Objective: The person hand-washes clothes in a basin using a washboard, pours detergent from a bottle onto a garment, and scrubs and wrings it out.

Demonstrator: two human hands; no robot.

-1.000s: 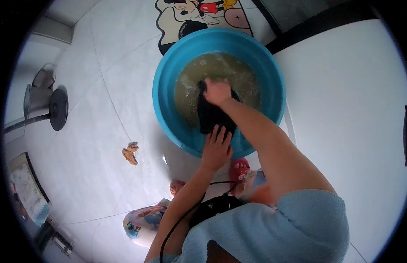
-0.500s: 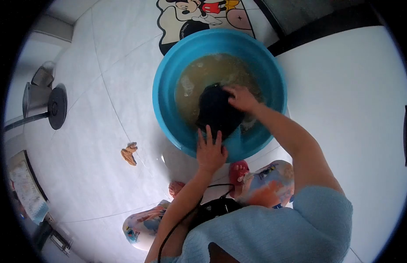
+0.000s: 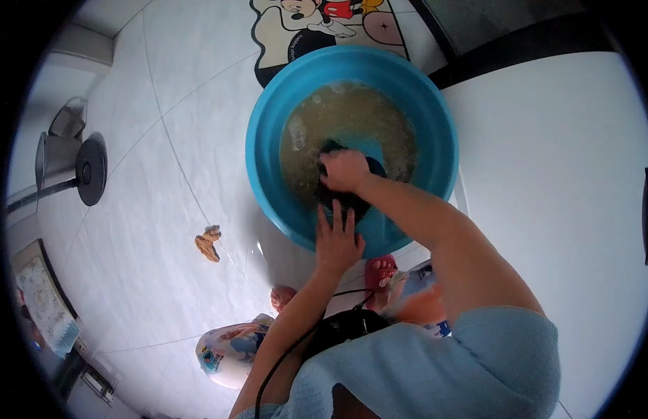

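A large blue basin stands on the floor with cloudy, brownish water in it. Wet dark cloth lies bunched against the near side, over a lighter blue surface inside the basin. My left hand rests at the near rim, fingers spread flat, their tips on the cloth's near edge. Farther in, my right hand is closed on the cloth, knuckles up; its fingertips are hidden. Part of the cloth shows on both sides of that hand.
A cartoon mouse mat lies beyond the basin. A crumpled tan thing is on the tiled floor to the left. A white panel flanks the right. My slippered feet are close to the near rim.
My right hand has swept left and slightly toward me, its fingers curling from stretched to closed. The dark cloth is more bunched, baring blue behind it. My left hand stays nearly still.
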